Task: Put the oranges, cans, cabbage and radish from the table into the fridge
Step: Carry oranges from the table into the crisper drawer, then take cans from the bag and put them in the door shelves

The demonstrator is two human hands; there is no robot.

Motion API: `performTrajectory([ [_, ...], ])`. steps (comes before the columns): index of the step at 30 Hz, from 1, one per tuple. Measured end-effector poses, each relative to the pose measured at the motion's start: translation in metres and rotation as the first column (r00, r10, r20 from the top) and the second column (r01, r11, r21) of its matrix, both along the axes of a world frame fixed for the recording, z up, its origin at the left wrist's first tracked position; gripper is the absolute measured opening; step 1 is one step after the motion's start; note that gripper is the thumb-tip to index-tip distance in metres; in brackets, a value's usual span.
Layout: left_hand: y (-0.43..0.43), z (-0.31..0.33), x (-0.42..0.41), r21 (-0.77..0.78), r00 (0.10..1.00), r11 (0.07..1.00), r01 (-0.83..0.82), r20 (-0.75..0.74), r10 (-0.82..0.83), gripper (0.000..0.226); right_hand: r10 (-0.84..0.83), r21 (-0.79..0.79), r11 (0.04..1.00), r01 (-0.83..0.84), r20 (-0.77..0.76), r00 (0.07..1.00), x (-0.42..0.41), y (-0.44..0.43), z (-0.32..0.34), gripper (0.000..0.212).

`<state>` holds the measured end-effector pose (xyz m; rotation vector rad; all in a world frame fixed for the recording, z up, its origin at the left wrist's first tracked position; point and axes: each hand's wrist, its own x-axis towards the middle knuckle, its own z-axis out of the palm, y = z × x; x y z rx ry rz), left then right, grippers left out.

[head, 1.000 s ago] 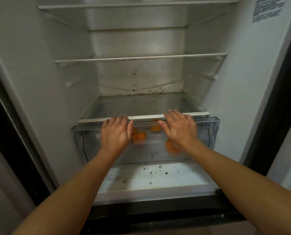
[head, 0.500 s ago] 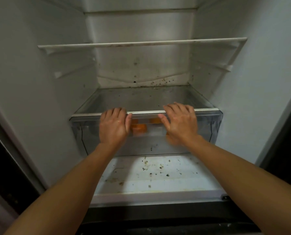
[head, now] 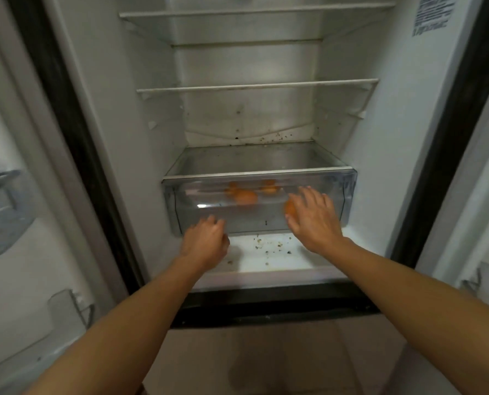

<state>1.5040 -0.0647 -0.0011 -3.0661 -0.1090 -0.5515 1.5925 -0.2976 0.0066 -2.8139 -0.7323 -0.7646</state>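
Observation:
The fridge stands open in front of me. Its clear crisper drawer [head: 348, 192] sits pushed in under the lowest glass shelf [head: 254, 159]. Several oranges [head: 244, 196] show through the drawer's front. My left hand [head: 204, 242] hovers low at the drawer's bottom left corner, fingers loosely curled, holding nothing. My right hand [head: 314, 216] is spread flat in front of the drawer's right part, fingers apart, and partly covers one orange [head: 289, 209]. Whether either hand touches the drawer I cannot tell. No cans, cabbage or radish are in view.
Two bare glass shelves [head: 256, 86] sit above the drawer. The white fridge floor [head: 269, 258] below it carries dark crumbs. The open door [head: 18, 223] with its bins stands at my left. A dark door seal runs along both sides.
Both hands left the drawer's top rim and dropped lower, away from it. The drawer has slid in under the shelf. My view has pulled back and shows more of the fridge.

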Motion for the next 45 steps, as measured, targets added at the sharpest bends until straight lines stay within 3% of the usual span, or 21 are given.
performTrajectory([
  [9, 0.001, -0.028, -0.142, -0.033, 0.999, 0.998, -0.051, 0.013, 0.052, 0.024, 0.316, -0.027, 0.947, -0.32, -0.095, 0.944, -0.099, 0.044, -0.008, 0.038],
  [18, -0.031, -0.086, -0.335, -0.102, 0.91, 0.921, -0.376, -0.227, 0.347, 0.026, 0.679, -0.091, 0.707, -0.701, -0.192, 0.709, -0.23, 0.093, -0.077, 0.031],
  [23, -0.035, -0.119, -0.474, -0.059, 0.732, 0.771, -0.634, -0.366, 0.575, 0.034, 0.807, -0.035, 0.52, -0.853, -0.307, 0.505, -0.328, 0.121, -0.117, 0.024],
  [30, -0.039, -0.119, -0.679, -0.088, 0.47, 0.469, -0.879, -0.337, 0.816, 0.031, 0.922, -0.067, 0.258, -0.964, -0.282, 0.266, -0.5, 0.173, -0.111, 0.032],
  [35, -0.059, -0.106, -0.824, -0.168, 0.313, 0.27, -0.948, -0.339, 0.887, 0.024, 0.965, -0.034, 0.102, -0.994, -0.24, 0.107, -0.647, 0.208, -0.103, 0.034],
  [45, -0.078, -0.089, -1.083, -0.108, 0.013, -0.029, -0.994, -0.369, 0.929, 0.037, 0.953, 0.001, -0.154, -0.988, -0.262, -0.149, -0.935, 0.244, -0.099, 0.026],
])
